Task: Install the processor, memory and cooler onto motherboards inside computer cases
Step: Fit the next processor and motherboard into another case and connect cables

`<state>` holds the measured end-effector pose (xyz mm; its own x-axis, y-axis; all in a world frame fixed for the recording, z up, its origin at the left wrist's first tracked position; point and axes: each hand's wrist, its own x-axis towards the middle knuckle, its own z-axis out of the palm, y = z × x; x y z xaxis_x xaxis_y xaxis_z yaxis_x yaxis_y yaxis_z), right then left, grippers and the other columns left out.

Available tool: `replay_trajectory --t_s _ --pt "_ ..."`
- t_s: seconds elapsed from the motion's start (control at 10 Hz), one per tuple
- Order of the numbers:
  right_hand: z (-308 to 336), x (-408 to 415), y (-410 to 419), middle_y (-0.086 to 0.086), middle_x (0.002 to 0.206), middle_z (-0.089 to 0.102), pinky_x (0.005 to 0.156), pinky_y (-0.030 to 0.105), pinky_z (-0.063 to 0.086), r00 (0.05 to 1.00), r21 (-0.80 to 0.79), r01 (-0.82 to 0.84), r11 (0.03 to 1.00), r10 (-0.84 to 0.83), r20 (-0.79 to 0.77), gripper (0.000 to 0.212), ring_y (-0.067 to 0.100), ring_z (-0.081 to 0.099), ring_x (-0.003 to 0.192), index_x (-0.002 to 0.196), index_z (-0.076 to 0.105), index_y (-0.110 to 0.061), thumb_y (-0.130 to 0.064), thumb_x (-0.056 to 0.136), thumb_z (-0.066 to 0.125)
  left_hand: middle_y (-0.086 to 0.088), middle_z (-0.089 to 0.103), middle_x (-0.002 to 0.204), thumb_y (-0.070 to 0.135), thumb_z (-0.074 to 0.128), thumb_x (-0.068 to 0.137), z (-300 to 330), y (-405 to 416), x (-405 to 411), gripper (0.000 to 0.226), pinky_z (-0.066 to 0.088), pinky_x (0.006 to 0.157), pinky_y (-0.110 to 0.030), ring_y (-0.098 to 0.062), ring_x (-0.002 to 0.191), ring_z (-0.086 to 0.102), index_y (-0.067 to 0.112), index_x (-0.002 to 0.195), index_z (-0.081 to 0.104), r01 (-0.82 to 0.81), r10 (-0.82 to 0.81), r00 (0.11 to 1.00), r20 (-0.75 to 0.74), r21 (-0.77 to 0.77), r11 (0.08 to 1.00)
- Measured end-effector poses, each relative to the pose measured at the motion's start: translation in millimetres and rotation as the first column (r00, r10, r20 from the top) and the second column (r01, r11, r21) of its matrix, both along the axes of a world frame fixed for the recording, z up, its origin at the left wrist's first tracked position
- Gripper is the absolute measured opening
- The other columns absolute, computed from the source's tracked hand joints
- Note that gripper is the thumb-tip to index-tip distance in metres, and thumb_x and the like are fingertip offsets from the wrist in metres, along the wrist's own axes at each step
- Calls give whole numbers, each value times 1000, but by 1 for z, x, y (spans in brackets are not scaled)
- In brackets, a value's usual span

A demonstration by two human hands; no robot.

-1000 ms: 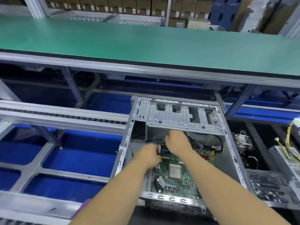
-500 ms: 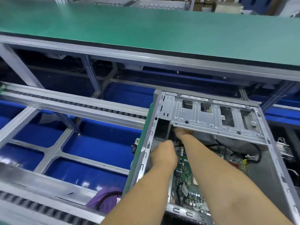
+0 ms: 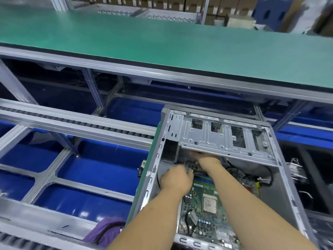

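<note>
An open metal computer case lies at the lower right with a green motherboard inside. The processor sits in its socket, bare, with no cooler on it. Green memory slots run across the board's far part. My left hand is at the left end of the slots, fingers bent down toward the board. My right hand reaches under the drive cage, which hides its fingers. A black cable loops at the case's right.
A green conveyor belt runs across the back. A roller rail and a grey frame over blue bins lie to the left. A purple cloth sits by the case's near-left corner. Metal parts stand to the right.
My right hand has pushed farther in under the drive cage. My left hand stays by the left end of the memory slots. The view swung left and back, showing the processor again.
</note>
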<state>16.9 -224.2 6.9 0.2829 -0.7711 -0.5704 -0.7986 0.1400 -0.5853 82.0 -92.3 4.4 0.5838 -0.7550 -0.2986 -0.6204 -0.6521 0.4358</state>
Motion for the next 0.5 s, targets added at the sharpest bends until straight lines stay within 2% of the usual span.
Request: replay_trajectory --t_s 0.1,0.2,0.3,0.4,0.5 --pt "-1 -15 7 -5 76 59 70 21 50 997 -16 -38 999 39 69 27 14 57 73 72 60 -23 -33 94 72 -5 64 84 51 38 102 -1 -3 1 41 48 67 -32 -29 80 62 21 76 52 -16 16 998 -57 7 1000" --pt "-5 -23 6 2 60 46 49 21 40 991 -96 -129 987 127 -34 47 18 47 58 61 52 -11 -37 95 72 -7 67 99 48 43 101 -4 -2 1 29 48 71 -32 -28 90 65 24 87 53 47 -37 994 -102 97 994" --pt "-14 -29 3 4 56 50 36 15 31 995 -192 -101 976 103 -3 46 17 45 51 58 55 -8 -30 91 77 -7 65 99 48 41 101 -6 -4 4 30 47 69 -30 -27 88 63 22 89 52 77 -65 993 -101 121 990" --pt "-14 -25 9 14 78 71 58 28 45 988 -214 -146 966 154 23 28 23 58 65 89 75 -3 -31 95 73 -6 65 102 46 38 101 -8 -5 2 33 48 72 -32 -27 90 63 19 99 58 117 -110 992 -58 130 985" --pt "-14 -18 11 16 89 73 63 31 46 976 -239 -217 946 213 -43 37 27 62 75 106 75 -5 -40 96 68 -8 66 109 44 35 101 -11 -5 1 38 49 75 -32 -29 97 64 16 107 61 141 -140 990 -20 147 979"
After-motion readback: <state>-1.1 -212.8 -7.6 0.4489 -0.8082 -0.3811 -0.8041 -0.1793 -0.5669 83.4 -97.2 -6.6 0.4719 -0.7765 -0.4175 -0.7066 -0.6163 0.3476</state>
